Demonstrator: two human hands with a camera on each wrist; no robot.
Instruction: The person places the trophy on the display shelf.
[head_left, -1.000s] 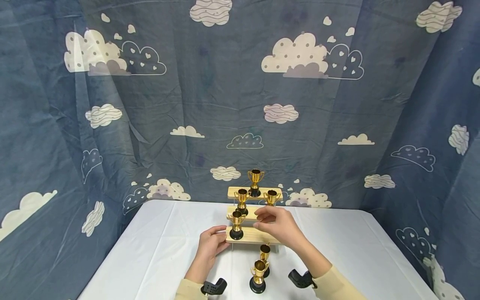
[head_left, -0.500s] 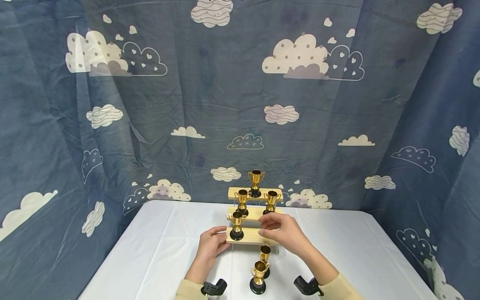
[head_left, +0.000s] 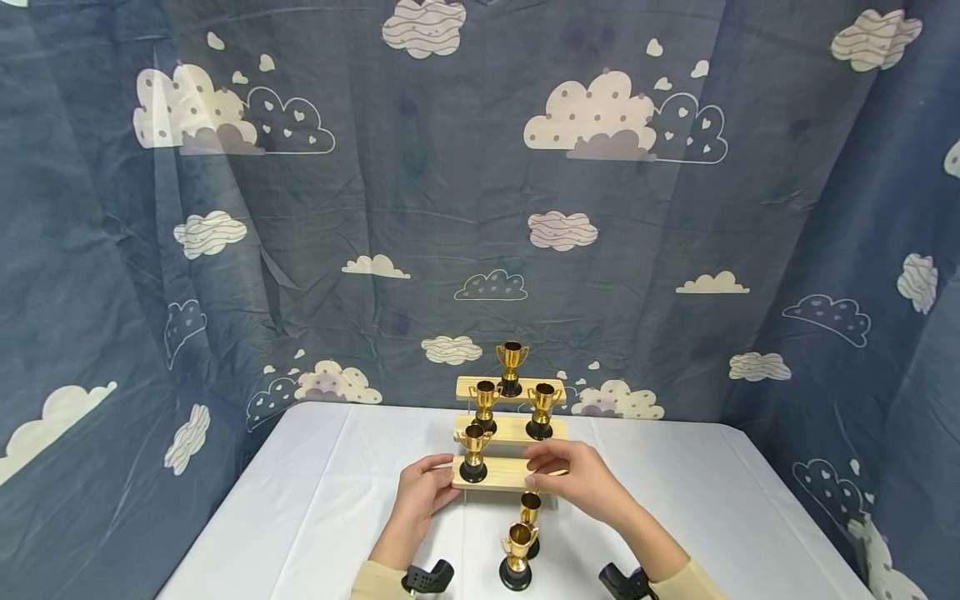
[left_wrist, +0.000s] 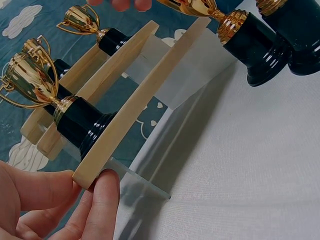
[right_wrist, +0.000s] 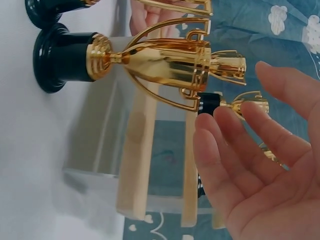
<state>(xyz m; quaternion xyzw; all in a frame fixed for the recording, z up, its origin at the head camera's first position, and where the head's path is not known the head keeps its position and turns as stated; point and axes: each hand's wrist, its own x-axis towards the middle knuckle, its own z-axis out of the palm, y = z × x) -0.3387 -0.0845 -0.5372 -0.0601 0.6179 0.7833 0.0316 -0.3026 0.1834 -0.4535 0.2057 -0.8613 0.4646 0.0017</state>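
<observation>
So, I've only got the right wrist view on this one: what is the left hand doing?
Observer: In the left wrist view, the left hand is gripping the left end of the front shelf.
Operator: The cups in front block my look at that shelf. How many trophies stand on it?
Observer: Just one trophy, upright toward the left end; the head view shows it plainly.
</observation>
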